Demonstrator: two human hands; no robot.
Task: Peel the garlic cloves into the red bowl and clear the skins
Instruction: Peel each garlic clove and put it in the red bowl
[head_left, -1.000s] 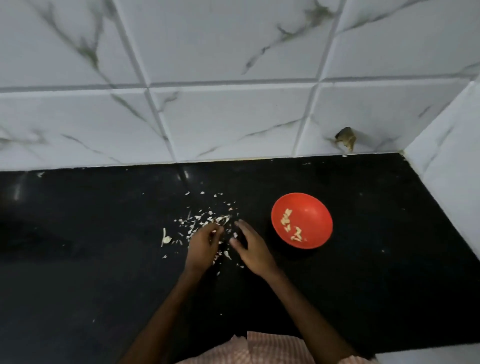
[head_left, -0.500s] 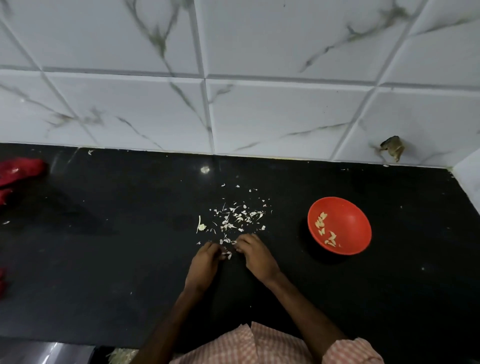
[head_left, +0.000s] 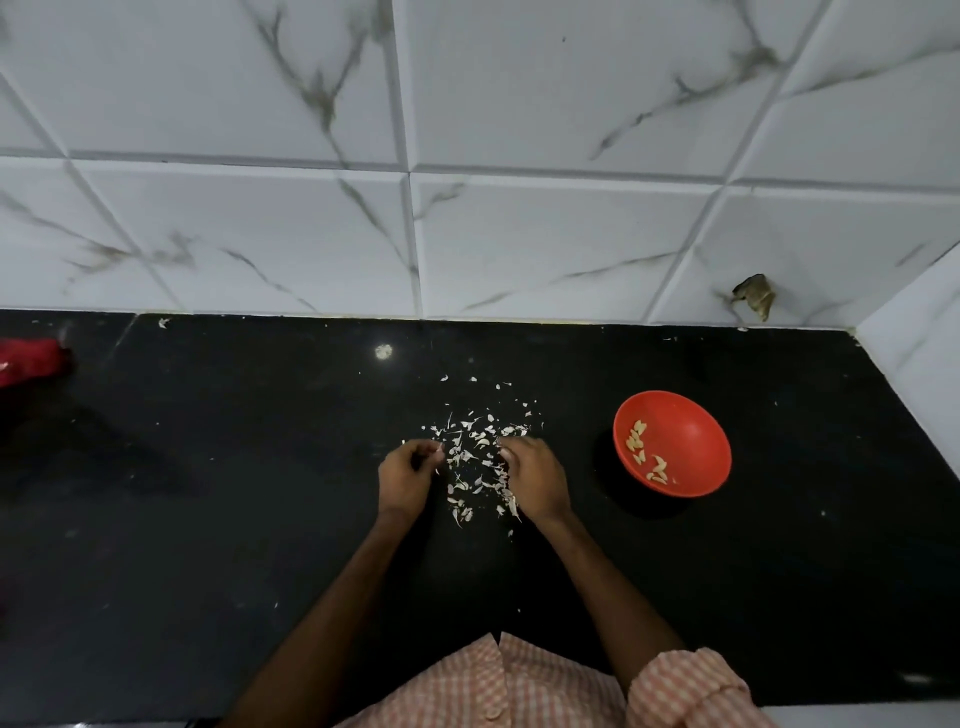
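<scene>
Several pale garlic skins (head_left: 475, 452) lie scattered on the black counter (head_left: 234, 519). My left hand (head_left: 406, 480) is at the left edge of the pile, its fingers curled, with thumb and fingertips pinching a bit of skin. At the pile's right edge my right hand (head_left: 537, 483) has its back up and its fingers bent down among the skins; what is under them is hidden. The red bowl (head_left: 691, 431) stands to the right of my right hand, apart from it, with several peeled garlic cloves (head_left: 644, 452) inside.
A white marble-tiled wall (head_left: 467, 208) runs along the back, and a side wall (head_left: 924, 374) closes the counter on the right. Something red (head_left: 31, 361) lies at the far left. A brown mark (head_left: 756, 301) sits on the tile above the bowl.
My hands, close together at the near edge of the skins half a second ago, have moved apart to the pile's two sides. The bowl has not moved.
</scene>
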